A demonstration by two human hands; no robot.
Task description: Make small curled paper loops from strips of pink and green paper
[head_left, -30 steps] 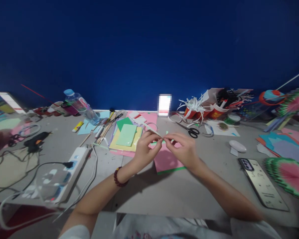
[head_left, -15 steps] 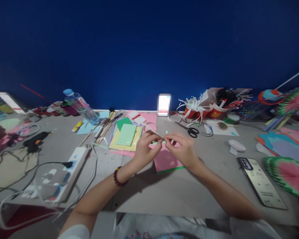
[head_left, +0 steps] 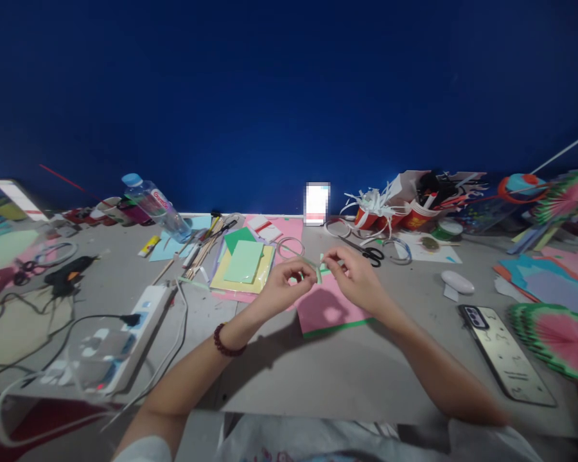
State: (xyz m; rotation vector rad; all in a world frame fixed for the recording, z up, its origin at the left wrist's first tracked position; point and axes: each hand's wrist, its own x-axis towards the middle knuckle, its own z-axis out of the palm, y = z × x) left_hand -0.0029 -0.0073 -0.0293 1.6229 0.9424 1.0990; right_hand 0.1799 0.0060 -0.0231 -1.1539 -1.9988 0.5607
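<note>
My left hand [head_left: 289, 283], with a dark beaded bracelet on the wrist, is closed in a pinch. A narrow pale green strip [head_left: 318, 274] shows at its fingertips. Just to the right, my right hand [head_left: 354, 277] curls with thumb and forefinger together; whatever it may hold is too small to make out. Below both hands lies a pink paper sheet [head_left: 327, 314] with a green strip along its near edge. A small light green piece [head_left: 322, 258] shows behind the fingertips.
Left of my hands are stacked green and yellow papers [head_left: 243, 263], a power strip [head_left: 142, 333], a glue gun [head_left: 70, 274] and a leaning bottle [head_left: 158, 205]. On the right are black scissors [head_left: 374, 255], a phone [head_left: 505, 353], paper fans [head_left: 559, 333] and red cups [head_left: 417, 217].
My hands have come apart, the right one moving right and the left slightly left. The pale green strip now shows between them.
</note>
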